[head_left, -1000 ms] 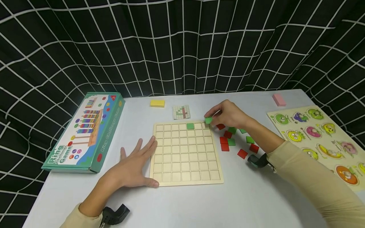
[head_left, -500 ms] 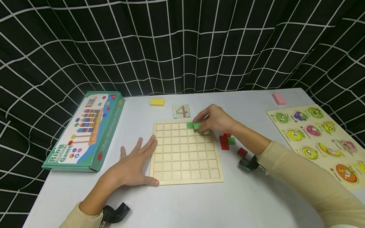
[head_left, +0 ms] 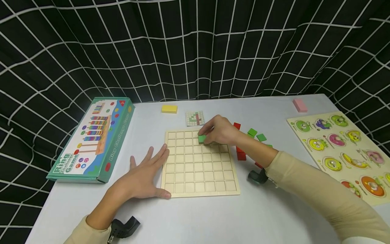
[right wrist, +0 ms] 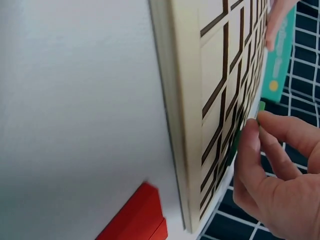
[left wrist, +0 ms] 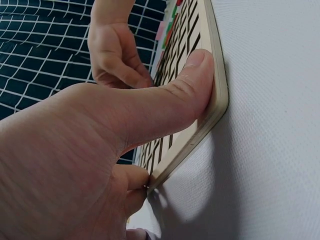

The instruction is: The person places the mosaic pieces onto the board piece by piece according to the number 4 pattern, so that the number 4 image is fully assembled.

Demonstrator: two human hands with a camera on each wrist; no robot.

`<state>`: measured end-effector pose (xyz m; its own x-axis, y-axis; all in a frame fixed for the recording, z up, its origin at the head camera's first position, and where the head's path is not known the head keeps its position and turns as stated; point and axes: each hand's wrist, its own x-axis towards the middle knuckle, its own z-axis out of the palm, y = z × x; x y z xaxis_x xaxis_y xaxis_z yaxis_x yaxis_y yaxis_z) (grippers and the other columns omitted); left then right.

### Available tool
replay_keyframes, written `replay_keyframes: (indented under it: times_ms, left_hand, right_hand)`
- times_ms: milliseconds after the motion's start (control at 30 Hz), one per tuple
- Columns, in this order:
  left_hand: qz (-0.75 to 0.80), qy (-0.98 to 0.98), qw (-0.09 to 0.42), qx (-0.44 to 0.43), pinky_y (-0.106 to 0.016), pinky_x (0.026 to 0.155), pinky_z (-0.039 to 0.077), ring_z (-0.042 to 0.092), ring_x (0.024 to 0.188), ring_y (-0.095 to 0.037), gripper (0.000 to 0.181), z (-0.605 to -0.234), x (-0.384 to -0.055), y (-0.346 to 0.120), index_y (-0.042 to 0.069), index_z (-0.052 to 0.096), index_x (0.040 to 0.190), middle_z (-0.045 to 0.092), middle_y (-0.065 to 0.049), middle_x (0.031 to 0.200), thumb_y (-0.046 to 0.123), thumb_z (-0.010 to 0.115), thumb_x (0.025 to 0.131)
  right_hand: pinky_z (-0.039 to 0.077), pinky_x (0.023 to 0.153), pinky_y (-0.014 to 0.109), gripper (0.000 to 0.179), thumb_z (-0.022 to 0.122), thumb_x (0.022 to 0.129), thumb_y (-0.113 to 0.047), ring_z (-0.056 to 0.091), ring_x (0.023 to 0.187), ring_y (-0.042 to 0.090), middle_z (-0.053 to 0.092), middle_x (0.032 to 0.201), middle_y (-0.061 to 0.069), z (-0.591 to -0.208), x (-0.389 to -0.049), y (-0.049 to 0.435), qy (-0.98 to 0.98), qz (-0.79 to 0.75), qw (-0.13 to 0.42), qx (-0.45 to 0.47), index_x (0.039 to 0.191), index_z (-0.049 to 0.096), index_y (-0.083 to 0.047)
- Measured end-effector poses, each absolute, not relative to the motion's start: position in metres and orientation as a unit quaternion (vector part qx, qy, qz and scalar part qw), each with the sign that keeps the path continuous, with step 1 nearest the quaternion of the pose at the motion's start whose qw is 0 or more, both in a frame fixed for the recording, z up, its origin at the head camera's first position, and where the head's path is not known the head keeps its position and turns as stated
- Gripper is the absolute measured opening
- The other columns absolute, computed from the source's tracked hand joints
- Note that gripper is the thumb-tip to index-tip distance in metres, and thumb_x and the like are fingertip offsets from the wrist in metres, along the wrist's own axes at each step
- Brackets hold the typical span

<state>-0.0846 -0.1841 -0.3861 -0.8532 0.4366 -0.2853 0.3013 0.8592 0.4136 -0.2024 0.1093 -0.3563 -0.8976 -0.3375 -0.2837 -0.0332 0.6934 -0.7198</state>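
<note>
My right hand (head_left: 221, 130) pinches a green square tile (head_left: 201, 139) between thumb and fingers, low over the far part of a wooden grid board (head_left: 194, 168). In the right wrist view the pinched tile (right wrist: 261, 106) shows at the fingertips, and another green tile (right wrist: 235, 146) lies on the board behind them; the head view hides that one. My left hand (head_left: 143, 178) lies spread at the board's left side. Its thumb rests on the near left corner, and the other fingers touch the left edge, as the left wrist view also shows.
Loose red tiles (head_left: 241, 156) and green tiles (head_left: 261, 137) lie right of the board, partly behind my right arm. A small pattern card (head_left: 195, 118) and yellow block (head_left: 169, 108) sit beyond it. A game box (head_left: 91, 142) stands left; a fruit puzzle board (head_left: 333, 137) and pink block (head_left: 300, 105) lie right.
My right hand has carried the green tile leftward from the board's far right corner, past the fifth column, and slightly nearer. The left hand has stayed in place.
</note>
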Motion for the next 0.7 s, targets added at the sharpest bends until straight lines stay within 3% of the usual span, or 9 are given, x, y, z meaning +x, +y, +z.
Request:
replay_keyframes:
  times_ms: [300,700]
  left_hand:
    - [0.180,0.945,0.187,0.198,-0.091,0.105,-0.005,0.000,0.162,-0.043,0.132,-0.384,-0.084,-0.184,0.017,0.015,0.169,0.003,0.005,0.177,0.064,0.088,0.069]
    - [0.184,0.945,0.188,0.196,-0.091,0.105,-0.006,-0.001,0.162,-0.042,0.132,-0.384,-0.084,-0.183,0.017,0.015,0.169,0.003,0.005,0.177,0.064,0.088,0.069]
  right_hand:
    - [0.052,0.079,0.029,0.031,0.075,0.076,0.003,0.063,0.093,0.020,0.074,0.094,0.004,-0.358,-0.203,0.099,0.900,-0.370,0.200,-0.113,0.102,0.083,-0.011]
    - [0.053,0.078,0.029,0.031,0.078,0.074,0.005,0.062,0.090,0.019,0.074,0.090,0.003,-0.361,-0.202,0.087,0.912,-0.339,0.193,-0.127,0.100,0.083,-0.010]
